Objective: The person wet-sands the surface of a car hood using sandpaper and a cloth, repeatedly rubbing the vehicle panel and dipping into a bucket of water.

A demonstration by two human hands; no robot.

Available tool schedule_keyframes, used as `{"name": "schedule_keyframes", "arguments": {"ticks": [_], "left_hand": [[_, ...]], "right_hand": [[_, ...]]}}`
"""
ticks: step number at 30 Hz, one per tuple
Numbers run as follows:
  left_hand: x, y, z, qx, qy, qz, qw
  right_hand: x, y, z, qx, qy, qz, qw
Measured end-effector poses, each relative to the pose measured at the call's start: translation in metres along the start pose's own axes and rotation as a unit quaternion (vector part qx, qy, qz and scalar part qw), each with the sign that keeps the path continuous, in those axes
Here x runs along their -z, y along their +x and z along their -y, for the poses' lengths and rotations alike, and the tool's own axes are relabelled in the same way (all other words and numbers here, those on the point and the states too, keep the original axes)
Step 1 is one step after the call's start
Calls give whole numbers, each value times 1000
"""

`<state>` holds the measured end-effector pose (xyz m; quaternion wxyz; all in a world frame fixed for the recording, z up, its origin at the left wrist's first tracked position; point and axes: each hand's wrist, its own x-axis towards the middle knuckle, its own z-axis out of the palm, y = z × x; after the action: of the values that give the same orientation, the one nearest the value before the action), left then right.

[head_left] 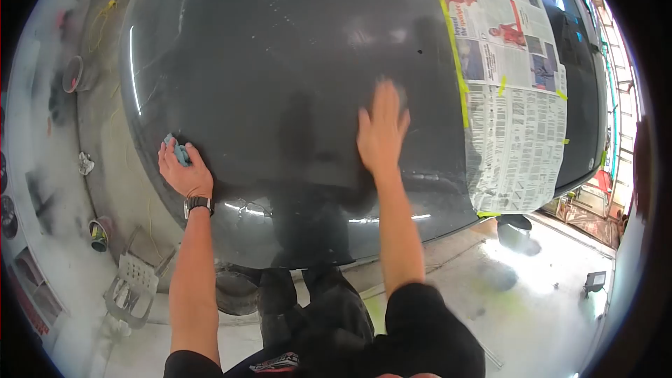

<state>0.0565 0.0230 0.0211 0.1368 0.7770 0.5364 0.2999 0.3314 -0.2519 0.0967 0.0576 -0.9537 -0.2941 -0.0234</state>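
1. Pale, stained workshop floor (pixel 448 294) spreads around the vehicle, with bright light falling on it at the lower right of the view.
2. Dark grey car panel (pixel 315 42) fills the middle, directly under both hands; it is glossy in places, with small light specks and scratch-like marks toward its upper left.
3. Newspaper sheets (pixel 514 147) cover the area to the right of the panel, and yellow-green tape (pixel 455 56) runs along the edge between the 2.
4. Grey chair (pixel 138 273) stands on the floor at the lower left, near a can (pixel 100 234).
5. Right hand (pixel 381 129) lies palm down on the panel, right of centre, thumb and fingers spread and holding nothing; its fingertips are blurred.
6. Left hand (pixel 184 170) is at the panel's left side, fingers and thumb closed around a bunched blue cloth.
7. Black wristwatch (pixel 199 203) circles the left wrist.
8. Blue cloth (pixel 182 155) shows between the left thumb and fingers, against the panel; the hand hides part of it.
9. Small dark spot (pixel 420 51) marks the panel above the right hand.
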Motion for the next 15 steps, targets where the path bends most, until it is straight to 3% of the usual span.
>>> {"name": "schedule_keyframes", "arguments": {"ticks": [1,4,7,9,12,14,15], "left_hand": [[0,0,1,0,2,0,1000],[4,-2,7,-8,12,-4,1000],[-3,-4,8,-24,4,-4,1000],[0,0,12,-32,14,-12,999],[-9,2,9,-46,38,-14,998],[-14,-5,-7,-31,55,-18,998],[-17,-15,-28,-67,33,-21,997]], "right_hand": [[5,-40,-10,-57,-15,38,998],[-9,-42,-12,-92,-28,-16,995],[-1,101,23,-12,52,-46,998],[-44,177,44,24,33,-107,993],[-28,132,27,77,69,-75,992],[6,49,5,8,95,-11,995],[12,-1,-9,-33,66,-5,997]]}}
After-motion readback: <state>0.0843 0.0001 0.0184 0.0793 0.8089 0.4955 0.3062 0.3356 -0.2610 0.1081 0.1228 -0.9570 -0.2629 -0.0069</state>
